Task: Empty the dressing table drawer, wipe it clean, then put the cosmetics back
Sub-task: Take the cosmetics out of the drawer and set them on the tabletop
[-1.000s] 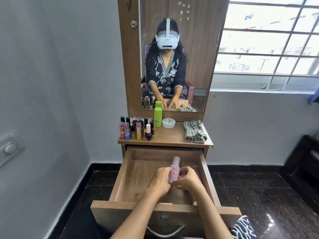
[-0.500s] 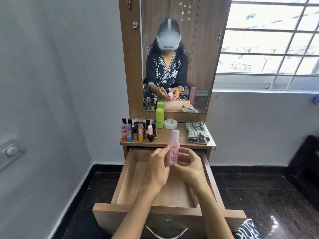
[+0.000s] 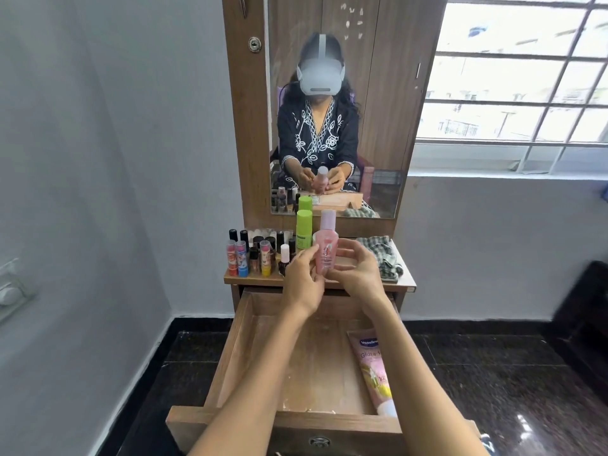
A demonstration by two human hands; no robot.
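Note:
I hold a pink bottle point(image 3: 325, 250) with a pale pink cap upright over the front edge of the dressing table top point(image 3: 406, 283). My left hand point(image 3: 304, 279) grips its left side and my right hand point(image 3: 357, 273) grips its lower right side. Below, the wooden drawer point(image 3: 230, 350) stands pulled out. A pink lotion tube point(image 3: 371, 366) lies along its right wall, partly hidden by my right forearm. Several small bottles and nail polishes point(image 3: 255, 256) stand on the left of the top, with a green bottle point(image 3: 303, 229) behind the pink one.
A checked cloth point(image 3: 383, 256) lies crumpled on the right of the table top. The mirror point(image 3: 339, 103) rises behind it, reflecting a person. A grey wall is on the left, a barred window point(image 3: 513, 77) on the right, and dark tiled floor point(image 3: 493, 373) around the drawer.
Both hands lifted the pink bottle out of the drawer and carried it up and forward to the table top's front edge. The lotion tube in the drawer is now uncovered.

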